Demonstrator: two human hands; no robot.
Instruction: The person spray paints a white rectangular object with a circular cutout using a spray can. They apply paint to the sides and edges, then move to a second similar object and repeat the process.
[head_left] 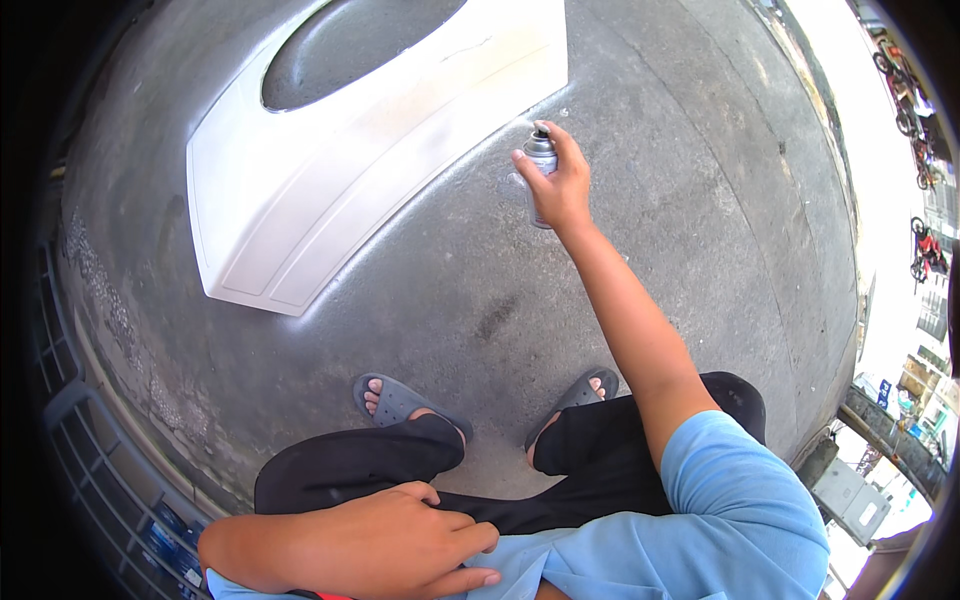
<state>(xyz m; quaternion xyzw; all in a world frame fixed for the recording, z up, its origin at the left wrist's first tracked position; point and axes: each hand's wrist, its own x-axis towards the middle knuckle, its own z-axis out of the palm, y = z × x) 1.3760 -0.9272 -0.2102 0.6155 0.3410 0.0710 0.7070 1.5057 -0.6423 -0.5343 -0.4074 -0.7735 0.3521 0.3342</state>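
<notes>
my right hand is wrapped round a small spray can, forefinger on top; light, rigid, slick metal, best gripped mid-body. white panel lies beyond-left. left hand rests loosely curled on my thigh.

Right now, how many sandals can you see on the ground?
2. The left sandal is on the grey pavement below the white panel; the right sandal is beside it, under the arm whose right hand holds a spray can.
</notes>
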